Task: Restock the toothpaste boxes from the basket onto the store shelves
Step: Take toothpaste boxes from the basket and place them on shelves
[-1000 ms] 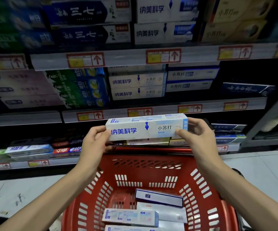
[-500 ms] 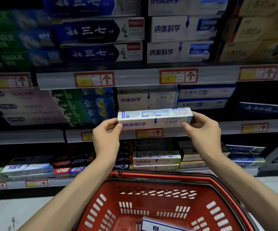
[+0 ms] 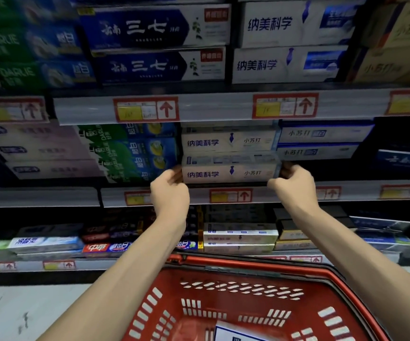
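My left hand [image 3: 169, 188] and right hand [image 3: 294, 183] grip the two ends of a toothpaste box [image 3: 228, 173], held level at the middle shelf [image 3: 199, 196]. It sits directly beneath a matching box [image 3: 228, 142], with green boxes [image 3: 130, 153] just to its left. Contact with shelf: cannot tell, blurred. The red basket [image 3: 248, 274] is below my forearms, with another box [image 3: 235, 335] lying inside at the bottom edge.

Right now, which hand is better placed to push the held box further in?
Probably the right hand: free dark space beside its end of the box; the left hand sits beside green boxes.
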Tool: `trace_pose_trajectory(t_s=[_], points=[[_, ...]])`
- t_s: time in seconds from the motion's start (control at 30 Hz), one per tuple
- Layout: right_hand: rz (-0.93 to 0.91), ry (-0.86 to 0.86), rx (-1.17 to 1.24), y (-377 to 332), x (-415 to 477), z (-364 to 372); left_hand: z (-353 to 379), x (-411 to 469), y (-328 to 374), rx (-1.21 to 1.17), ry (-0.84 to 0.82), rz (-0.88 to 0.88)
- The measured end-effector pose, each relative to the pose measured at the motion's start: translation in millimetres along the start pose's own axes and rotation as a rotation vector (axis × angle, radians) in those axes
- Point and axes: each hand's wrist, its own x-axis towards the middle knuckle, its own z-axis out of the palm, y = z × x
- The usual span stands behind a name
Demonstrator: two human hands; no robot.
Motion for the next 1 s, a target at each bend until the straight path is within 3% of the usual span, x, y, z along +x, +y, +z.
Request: trace_pose_trajectory(t_s=[0.37, 0.6, 0.73, 0.83, 1.0], points=[[-0.075, -0.019, -0.132, -10, -55, -39, -35, -31, 18, -0.046, -0.123, -0.01], [-0.018, -0.261, -0.071, 16, -140, -81, -72, -84, 7, -0.001, -0.46, -0.294], [0.086, -0.504, -0.217, 44, -169, -86, -79, -116, -14, 0.145, -0.628, -0.423], [0.077, -0.69, -0.265, 52, -179, -88, -83, -136, -24, 0.219, -0.736, -0.474], [0.01, -0.77, -0.472, 85, -199, -76, -82, -147, -32, 0.314, -0.814, -0.473]])
